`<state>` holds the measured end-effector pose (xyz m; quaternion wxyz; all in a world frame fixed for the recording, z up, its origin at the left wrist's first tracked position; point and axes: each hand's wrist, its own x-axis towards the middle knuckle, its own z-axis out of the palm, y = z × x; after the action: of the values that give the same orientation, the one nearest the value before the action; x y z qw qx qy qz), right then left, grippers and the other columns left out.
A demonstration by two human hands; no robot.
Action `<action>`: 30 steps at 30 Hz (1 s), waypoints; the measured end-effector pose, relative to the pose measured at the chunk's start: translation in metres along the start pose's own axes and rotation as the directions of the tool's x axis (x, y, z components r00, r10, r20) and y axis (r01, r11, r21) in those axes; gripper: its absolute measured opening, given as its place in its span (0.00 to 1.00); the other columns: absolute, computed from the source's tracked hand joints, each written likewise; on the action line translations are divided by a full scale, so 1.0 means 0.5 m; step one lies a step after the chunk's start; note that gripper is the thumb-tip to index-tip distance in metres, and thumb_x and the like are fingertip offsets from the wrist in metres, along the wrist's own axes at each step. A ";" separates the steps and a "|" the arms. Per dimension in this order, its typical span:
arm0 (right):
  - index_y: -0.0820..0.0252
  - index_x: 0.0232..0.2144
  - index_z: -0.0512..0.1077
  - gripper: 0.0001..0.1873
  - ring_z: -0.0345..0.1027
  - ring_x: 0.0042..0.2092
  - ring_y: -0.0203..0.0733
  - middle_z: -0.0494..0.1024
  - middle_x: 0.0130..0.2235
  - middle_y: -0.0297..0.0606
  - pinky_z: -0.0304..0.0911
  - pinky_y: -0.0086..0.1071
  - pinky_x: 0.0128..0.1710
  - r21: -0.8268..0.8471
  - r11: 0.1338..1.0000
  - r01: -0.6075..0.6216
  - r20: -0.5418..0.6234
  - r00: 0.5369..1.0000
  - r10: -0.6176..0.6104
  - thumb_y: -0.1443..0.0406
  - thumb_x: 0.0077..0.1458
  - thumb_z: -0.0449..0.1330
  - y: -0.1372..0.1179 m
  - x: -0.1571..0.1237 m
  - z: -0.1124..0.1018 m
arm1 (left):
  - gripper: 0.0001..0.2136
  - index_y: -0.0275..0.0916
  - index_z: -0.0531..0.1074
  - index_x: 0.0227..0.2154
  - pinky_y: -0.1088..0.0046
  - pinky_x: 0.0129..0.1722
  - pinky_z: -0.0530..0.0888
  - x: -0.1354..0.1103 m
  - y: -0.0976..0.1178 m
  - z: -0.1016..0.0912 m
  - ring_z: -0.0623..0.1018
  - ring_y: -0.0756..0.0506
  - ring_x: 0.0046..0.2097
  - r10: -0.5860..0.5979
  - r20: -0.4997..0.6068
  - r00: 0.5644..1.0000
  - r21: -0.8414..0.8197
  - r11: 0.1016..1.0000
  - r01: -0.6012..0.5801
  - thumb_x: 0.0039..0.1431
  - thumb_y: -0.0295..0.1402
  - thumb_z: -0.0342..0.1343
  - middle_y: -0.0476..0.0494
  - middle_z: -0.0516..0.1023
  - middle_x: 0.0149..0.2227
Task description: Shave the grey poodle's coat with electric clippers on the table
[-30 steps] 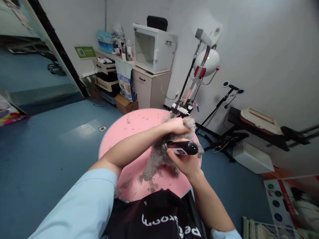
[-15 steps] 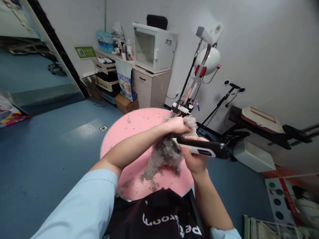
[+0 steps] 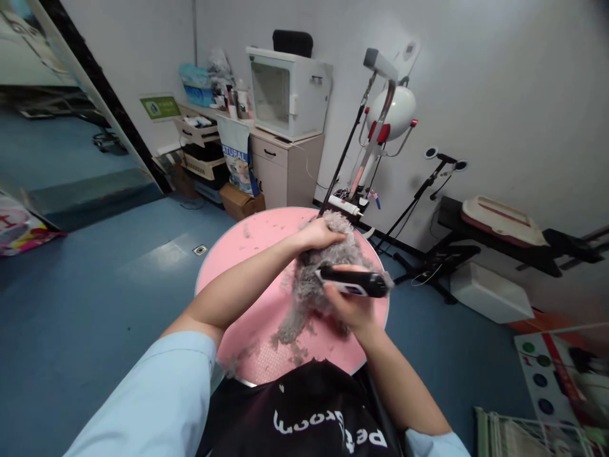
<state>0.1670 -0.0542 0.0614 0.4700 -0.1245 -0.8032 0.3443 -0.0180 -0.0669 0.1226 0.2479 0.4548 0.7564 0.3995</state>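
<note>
A small grey curly-haired dog [image 3: 311,289] stands on a round pink grooming table [image 3: 247,254]. My left hand [image 3: 320,236] is closed over the dog's head at the far end, gripping its fur. My right hand [image 3: 351,310] is wrapped round a black and white electric clipper [image 3: 353,282], held sideways against the dog's back. Clumps of cut grey fur lie on the table near the dog's legs. My black apron covers the table's near edge.
A white dryer [image 3: 387,114] on a stand rises behind the table. A white cabinet box [image 3: 285,92] sits on a beige drawer unit [image 3: 285,168] at the back wall. A black bench with a tray [image 3: 499,222] stands right; the blue floor [image 3: 95,285] is to the left.
The clipper swung out to the right half a second ago and has come back onto the dog's back. My left hand stays on the dog's head.
</note>
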 end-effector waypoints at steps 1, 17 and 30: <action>0.54 0.42 0.71 0.16 0.77 0.39 0.46 0.79 0.39 0.37 0.75 0.41 0.39 -0.005 1.000 0.018 0.061 0.998 -0.018 0.60 0.50 0.66 -0.002 -0.002 0.008 | 0.15 0.35 0.79 0.37 0.69 0.46 0.75 -0.001 -0.003 0.002 0.79 0.41 0.43 0.008 -0.012 1.000 -0.003 1.000 -0.008 0.50 0.40 0.62 0.41 0.81 0.39; 0.55 0.36 0.73 0.09 0.75 0.33 0.43 0.78 0.33 0.35 0.73 0.39 0.38 -0.225 0.974 -0.008 -0.147 0.989 -0.026 0.62 0.51 0.66 -0.053 0.019 -0.062 | 0.22 0.36 0.79 0.35 0.69 0.41 0.74 0.014 0.056 0.070 0.79 0.41 0.40 0.089 0.123 0.988 0.160 0.981 -0.108 0.50 0.52 0.59 0.39 0.81 0.38; 0.55 0.40 0.73 0.17 0.75 0.38 0.46 0.79 0.37 0.39 0.72 0.41 0.42 0.048 0.997 -0.057 0.094 0.994 0.052 0.61 0.46 0.68 -0.006 -0.047 -0.046 | 0.14 0.37 0.67 0.16 0.72 0.28 0.63 -0.007 0.047 0.070 0.69 0.48 0.26 0.166 0.196 0.966 0.196 0.959 -0.204 0.55 0.33 0.50 0.49 0.66 0.18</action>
<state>0.1991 -0.0589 0.0551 0.4256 -0.1184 -0.8114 0.3827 0.0209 -0.0507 0.1226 0.2252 0.5816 0.7238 0.2951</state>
